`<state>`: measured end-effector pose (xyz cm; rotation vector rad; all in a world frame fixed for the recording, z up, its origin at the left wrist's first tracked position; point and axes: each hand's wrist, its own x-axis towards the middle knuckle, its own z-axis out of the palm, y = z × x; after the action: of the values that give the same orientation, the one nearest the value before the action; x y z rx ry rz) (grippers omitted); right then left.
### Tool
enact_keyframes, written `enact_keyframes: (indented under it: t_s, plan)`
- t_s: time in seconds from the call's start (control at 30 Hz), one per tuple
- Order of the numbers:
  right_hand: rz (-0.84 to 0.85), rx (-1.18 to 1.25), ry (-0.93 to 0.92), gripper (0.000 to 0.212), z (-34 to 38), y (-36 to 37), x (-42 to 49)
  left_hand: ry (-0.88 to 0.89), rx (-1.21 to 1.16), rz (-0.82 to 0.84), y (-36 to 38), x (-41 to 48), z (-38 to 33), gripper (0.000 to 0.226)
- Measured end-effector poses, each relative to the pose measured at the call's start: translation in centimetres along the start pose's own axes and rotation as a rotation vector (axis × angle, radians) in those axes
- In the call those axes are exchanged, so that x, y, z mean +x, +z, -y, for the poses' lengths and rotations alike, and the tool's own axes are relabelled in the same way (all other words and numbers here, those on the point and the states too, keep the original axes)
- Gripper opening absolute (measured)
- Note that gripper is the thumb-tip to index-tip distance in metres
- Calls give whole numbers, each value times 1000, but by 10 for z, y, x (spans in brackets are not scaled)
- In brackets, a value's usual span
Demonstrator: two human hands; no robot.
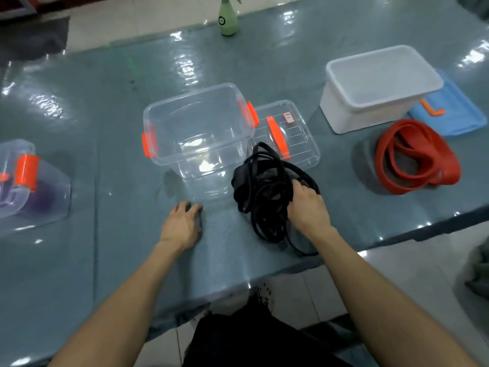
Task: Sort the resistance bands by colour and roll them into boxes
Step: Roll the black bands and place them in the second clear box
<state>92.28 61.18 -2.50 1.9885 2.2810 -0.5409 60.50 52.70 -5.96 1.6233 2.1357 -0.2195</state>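
Observation:
A tangle of black resistance bands (267, 192) lies on the table just right of a clear box with orange latches (169, 123), which holds nothing. My right hand (308, 207) grips the right side of the black bands. Flat on the table in front of the clear box rests my left hand (182, 223), fingers apart and holding nothing. A loose coil of red bands (415, 157) sits further right, in front of a white box (352, 112). At the far left a closed clear box (39, 186) holds purple bands.
The clear box's lid (299, 139) with an orange handle lies behind the black bands. A blue lid (460, 112) is tucked beside the white box. A green bottle (227, 19) stands at the table's far edge. The near table edge runs just below my forearms.

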Motion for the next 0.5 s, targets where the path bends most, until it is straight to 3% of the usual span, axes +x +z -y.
enact_keyframes:
  t_s: [0.07, 0.1, 0.23, 0.33, 0.4, 0.5]
  plan:
    - [-12, -9, -21, 15, -8, -4, 0, -16, -11, 14, -3, -3, -4, 67]
    - [-24, 35, -25, 9, -11, -7, 0, -18, -13, 24, -5, -5, -7, 68]
    - [-25, 324, -97, 20, -12, -39, 1, -23, -88, 115, -26, -10, -26, 68]
    - [-36, 442, -192, 27, -9, -79, 4, 105, -392, -41, -44, -19, -62, 55]
    - [-62, 477, -261, 24, -2, -104, 5, 185, -698, -118, -63, -25, -92, 66]
    - [-106, 435, -417, 19, 20, -141, 5, 333, -910, 12, -97, -27, -131, 85]
